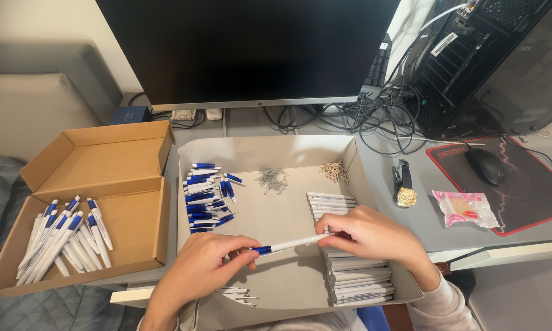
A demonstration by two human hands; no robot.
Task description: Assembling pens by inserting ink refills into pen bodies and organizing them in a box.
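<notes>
Pen (291,243): white barrel, blue end, held level above the middle of the white tray (270,150). Left hand (205,263) pinches the blue end between thumb and fingers; right hand (365,233) is closed round the white end. Hands are apart, joined only by the pen.

Inside the tray: a row of white barrels (355,276) runs down the right side, partly under the right hand. Heap of blue pen parts (205,199) lies at the left wall. Small heap of metal springs (271,179) and small heap of pale tips (335,171) sit toward the far wall, apart from each other. A few thin refills (236,295) lie near the front edge, just below the left hand. Tray floor between the heaps is bare.

Left of the tray, touching it: open cardboard box (135,178), finished pens (64,242) bunched in its left half, right half bare.

Surface: grey desk (423,227). Dark monitor (251,49) stands behind the tray. Right of the tray: wristwatch (404,184), wrapped snack (465,208), mouse (485,165) on a black red-edged mat (533,190). Computer tower (472,61) and tangled cables (380,113) at far right
</notes>
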